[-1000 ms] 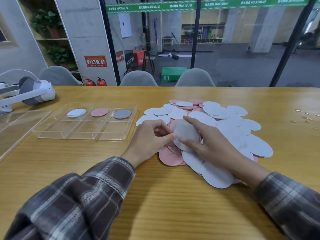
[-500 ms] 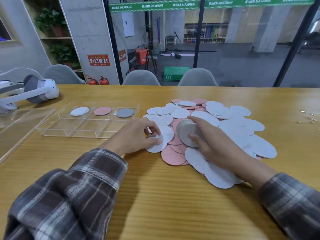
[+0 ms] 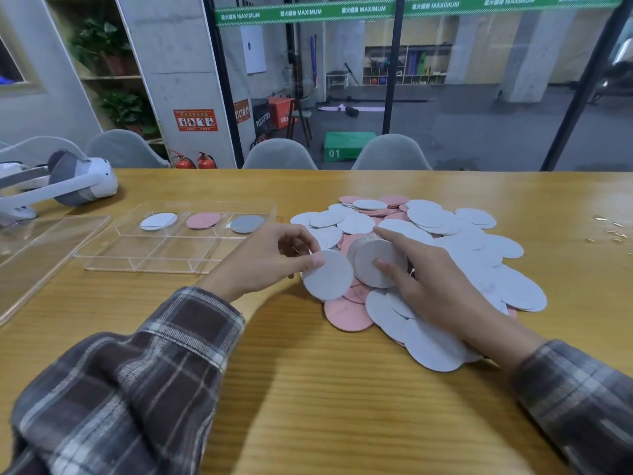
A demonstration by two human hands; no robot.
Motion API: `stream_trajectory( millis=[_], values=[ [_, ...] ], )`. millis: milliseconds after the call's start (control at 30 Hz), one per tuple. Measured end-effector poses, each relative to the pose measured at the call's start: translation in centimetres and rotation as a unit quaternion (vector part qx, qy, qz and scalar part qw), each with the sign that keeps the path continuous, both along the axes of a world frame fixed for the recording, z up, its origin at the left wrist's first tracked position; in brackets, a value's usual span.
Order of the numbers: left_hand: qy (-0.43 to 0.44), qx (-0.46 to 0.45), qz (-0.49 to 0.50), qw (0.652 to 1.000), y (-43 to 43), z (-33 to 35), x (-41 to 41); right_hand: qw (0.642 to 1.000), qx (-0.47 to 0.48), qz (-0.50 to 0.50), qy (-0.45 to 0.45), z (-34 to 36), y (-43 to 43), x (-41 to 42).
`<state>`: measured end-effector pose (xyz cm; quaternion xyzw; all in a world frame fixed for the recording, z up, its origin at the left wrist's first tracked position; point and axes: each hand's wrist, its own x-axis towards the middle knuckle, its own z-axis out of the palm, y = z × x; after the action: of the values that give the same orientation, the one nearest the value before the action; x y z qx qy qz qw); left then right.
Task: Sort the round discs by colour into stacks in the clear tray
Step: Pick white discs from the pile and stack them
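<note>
Discs barely sorted, pile waiting.
Left hand [image 3: 263,264] pinches one white disc [image 3: 329,277]; right hand [image 3: 436,287] grips a small white stack [image 3: 368,255] over the pile [image 3: 486,265]. To the left, clear tray [image 3: 137,250] holds just three starter discs: white, pink, grey. Nearly everything remains.

1 clear plastic tray [image 3: 137,262] w/ 3 discs in it: 1 white round disc [image 3: 158,221], 1 pink round disc [image 3: 203,220], 1 grey round disc [image 3: 247,223]. 1 clear flat lid [image 3: 41,255]. 2 hands: left hand [image 3: 263,262] w/ 1 held white disc [image 3: 329,277], right hand [image 3: 438,286] w/ 1 stack of pale discs [image 3: 364,258], no. in it unclear. 1 loose pile of white & pink discs [image 3: 462,255] on the counter [image 3: 308,389], too many to count. 1 white-grey headset [image 3: 78,183]. 3 grey chairs [image 3: 279,154]. 2 red fire extinguishers [image 3: 185,161].
</note>
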<state>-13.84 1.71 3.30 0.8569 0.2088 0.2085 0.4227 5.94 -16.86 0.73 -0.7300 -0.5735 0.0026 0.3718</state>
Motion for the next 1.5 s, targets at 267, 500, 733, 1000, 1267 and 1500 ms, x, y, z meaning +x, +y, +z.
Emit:
stream_trajectory(
  millis=[267,500,733,1000,1267,1500],
  values=[
    [-0.043,-0.077,-0.002,0.996,-1.9,-1.0,1.5,0.999,0.007,0.013,0.031,-0.3,0.1,0.0],
    [-0.083,-0.070,0.038,0.993,-3.3,-2.0,2.7,0.998,0.013,0.039,0.056,-0.4,0.0,0.1],
    [-0.124,-0.043,0.068,0.989,-4.0,-2.4,3.3,1.000,-0.003,0.027,0.011,-0.5,0.2,-0.2],
    [-0.046,0.116,0.077,0.989,-1.5,-2.3,2.2,1.000,0.002,0.008,-0.011,-0.5,0.0,0.1],
    [0.057,0.178,0.080,0.979,-0.4,-2.6,1.5,1.000,-0.009,-0.007,-0.012,-0.6,0.1,0.2],
    [-0.021,0.106,0.101,0.989,-0.2,-2.2,1.5,1.000,-0.008,-0.008,0.001,-0.8,0.2,0.4]
  ],
)
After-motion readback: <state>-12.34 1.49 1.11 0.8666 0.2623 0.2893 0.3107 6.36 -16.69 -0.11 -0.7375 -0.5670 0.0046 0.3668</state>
